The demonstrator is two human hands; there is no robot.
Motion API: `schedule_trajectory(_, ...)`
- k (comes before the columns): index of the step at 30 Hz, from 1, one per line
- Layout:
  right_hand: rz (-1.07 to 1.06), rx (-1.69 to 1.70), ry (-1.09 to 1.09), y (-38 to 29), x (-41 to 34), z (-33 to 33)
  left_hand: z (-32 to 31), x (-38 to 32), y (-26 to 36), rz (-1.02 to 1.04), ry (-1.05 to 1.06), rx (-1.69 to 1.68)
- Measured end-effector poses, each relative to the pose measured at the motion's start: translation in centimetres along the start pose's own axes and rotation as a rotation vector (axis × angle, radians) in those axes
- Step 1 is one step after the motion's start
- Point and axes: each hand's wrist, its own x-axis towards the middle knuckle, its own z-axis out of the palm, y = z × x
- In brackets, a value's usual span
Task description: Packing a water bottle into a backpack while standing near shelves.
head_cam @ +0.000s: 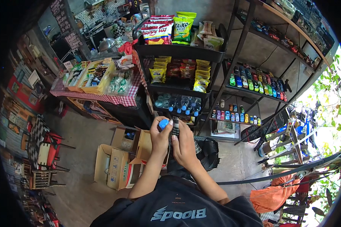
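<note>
My left hand point(160, 136) is closed around a bottle with a blue cap point(163, 124); its fingers hide most of the bottle. Right beside it, my right hand point(184, 143) grips a dark checkered cloth point(175, 126), its thumb pressed on the fabric. The two hands are close together in front of my chest. Beyond them, several blue-capped bottles point(184, 104) fill the lowest visible tier of a black rolling cart point(179, 51). Yellow and red snack packs point(158, 74) stand on the middle tier, and larger chip bags point(157, 34) on the top one.
Open cardboard boxes point(118, 168) lie on the floor at left of my arms. A table with a red checkered cloth point(125, 95) holds trays of packets. At right, a metal rack point(230, 86) carries rows of toy cars. A black bag point(210, 150) rests below my right hand.
</note>
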Motion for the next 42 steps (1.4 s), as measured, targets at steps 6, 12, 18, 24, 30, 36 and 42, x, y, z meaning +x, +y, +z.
schedule_trajectory(6,0.144,0.019,-0.138,1.7,-2.2,2.1,-3.4,3.0,2.9,0.001,-0.043,-0.203)
schedule_trajectory(12,0.288,0.202,-0.082,1.2,-0.5,5.5,-5.8,6.2,4.4,0.053,-0.273,-0.258)
schedule_trajectory(18,0.271,0.129,0.072,-2.4,3.2,8.0,-6.9,7.0,3.8,-0.014,-0.299,-0.226)
schedule_trajectory(24,0.092,-0.074,0.056,-3.1,2.9,9.9,-9.0,9.0,4.4,-0.015,-0.180,-0.251)
schedule_trajectory(30,0.321,-0.007,0.030,-0.3,0.1,11.5,-11.0,10.4,5.5,-0.016,-0.226,-0.283)
schedule_trajectory(36,0.445,0.347,0.125,-1.8,3.3,13.1,-11.2,10.0,5.4,-0.038,-0.359,-0.186)
schedule_trajectory(42,0.439,0.433,0.222,-3.6,3.6,13.3,-10.3,9.0,4.6,0.014,-0.262,0.044)
